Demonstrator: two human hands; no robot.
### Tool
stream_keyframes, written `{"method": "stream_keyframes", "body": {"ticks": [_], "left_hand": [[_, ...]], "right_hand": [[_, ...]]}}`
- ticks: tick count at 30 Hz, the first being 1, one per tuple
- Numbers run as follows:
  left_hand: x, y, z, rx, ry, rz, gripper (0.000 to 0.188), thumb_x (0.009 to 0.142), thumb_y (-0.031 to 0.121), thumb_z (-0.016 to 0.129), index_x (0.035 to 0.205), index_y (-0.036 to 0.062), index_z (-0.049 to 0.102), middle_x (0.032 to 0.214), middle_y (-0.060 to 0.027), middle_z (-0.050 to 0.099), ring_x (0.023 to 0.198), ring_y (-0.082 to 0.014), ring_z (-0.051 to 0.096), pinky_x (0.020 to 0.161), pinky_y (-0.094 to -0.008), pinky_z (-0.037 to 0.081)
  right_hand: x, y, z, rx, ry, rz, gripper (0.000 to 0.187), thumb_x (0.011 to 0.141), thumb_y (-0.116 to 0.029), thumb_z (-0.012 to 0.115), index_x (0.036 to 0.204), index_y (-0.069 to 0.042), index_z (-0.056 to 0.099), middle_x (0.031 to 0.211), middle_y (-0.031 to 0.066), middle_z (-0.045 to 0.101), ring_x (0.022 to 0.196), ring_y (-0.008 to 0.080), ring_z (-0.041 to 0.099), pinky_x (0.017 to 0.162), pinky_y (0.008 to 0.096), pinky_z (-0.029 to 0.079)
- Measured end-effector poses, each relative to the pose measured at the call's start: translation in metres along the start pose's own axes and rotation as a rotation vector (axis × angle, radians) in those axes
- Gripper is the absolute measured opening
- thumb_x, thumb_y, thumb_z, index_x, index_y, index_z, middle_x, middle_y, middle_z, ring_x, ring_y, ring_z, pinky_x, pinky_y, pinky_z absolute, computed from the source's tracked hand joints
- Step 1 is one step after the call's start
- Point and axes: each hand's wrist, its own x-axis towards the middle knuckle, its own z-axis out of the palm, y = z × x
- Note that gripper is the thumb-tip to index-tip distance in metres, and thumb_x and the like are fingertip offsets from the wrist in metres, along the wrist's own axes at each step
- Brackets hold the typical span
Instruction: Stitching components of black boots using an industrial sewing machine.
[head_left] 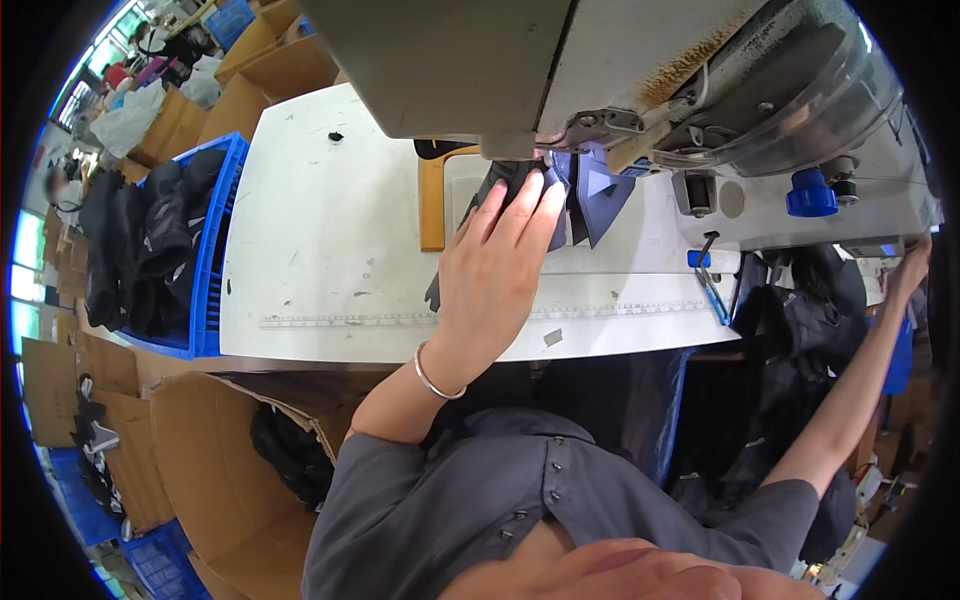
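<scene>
One dark piece [597, 205], partly beneath my straight-fingered left hand [500, 262], jutting out rightward. Right hand [911, 268], well apart, by the machine [450, 70]; grip, I cannot tell.

We're in a sewing workshop: sewing machine [600, 80] at one o'clock, full crate [210, 280] at nine, worker [178, 46] at ten.

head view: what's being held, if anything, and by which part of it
Left hand: fingers atop a dark fabric-like piece, grip unclear; whether the right hand holds anything cannot be told.
</scene>
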Motion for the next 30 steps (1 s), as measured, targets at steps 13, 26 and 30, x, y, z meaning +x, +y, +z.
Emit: {"method": "stream_keyframes", "body": {"ticks": [13, 26, 30], "left_hand": [[0.004, 0.007, 0.001, 0.010, 0.026, -0.050, 0.051, 0.068, -0.010, 0.053, 0.115, 0.0104, 0.059, 0.114, -0.0076, 0.061, 0.102, -0.0289, 0.059, 0.086, -0.0337, 0.049], [0.007, 0.003, -0.003, 0.038, -0.004, -0.017, 0.049, 0.070, -0.007, 0.054, 0.115, 0.0105, 0.059, 0.115, -0.0062, 0.059, 0.103, -0.0283, 0.058, 0.083, -0.0338, 0.049], [0.006, -0.002, -0.005, 0.061, -0.081, 0.054, 0.039, 0.081, 0.010, 0.057, 0.120, 0.0069, 0.054, 0.118, -0.0085, 0.055, 0.103, -0.0302, 0.055, 0.083, -0.0380, 0.049]], "right_hand": [[0.018, 0.006, -0.002, 0.060, 0.005, 0.002, 0.048, 0.096, -0.034, 0.035, 0.121, 0.004, 0.049, 0.115, 0.0132, 0.057, 0.105, 0.0220, 0.054, 0.090, 0.0319, 0.041], [0.032, 0.002, -0.005, -0.128, 0.006, -0.089, 0.051, 0.095, -0.039, 0.038, 0.116, 0.005, 0.054, 0.110, 0.0119, 0.060, 0.099, 0.0208, 0.056, 0.087, 0.0309, 0.042], [0.032, 0.003, -0.005, -0.207, 0.013, -0.133, 0.053, 0.095, -0.041, 0.039, 0.114, 0.005, 0.055, 0.109, 0.0115, 0.061, 0.098, 0.0204, 0.057, 0.086, 0.0305, 0.042]]}}
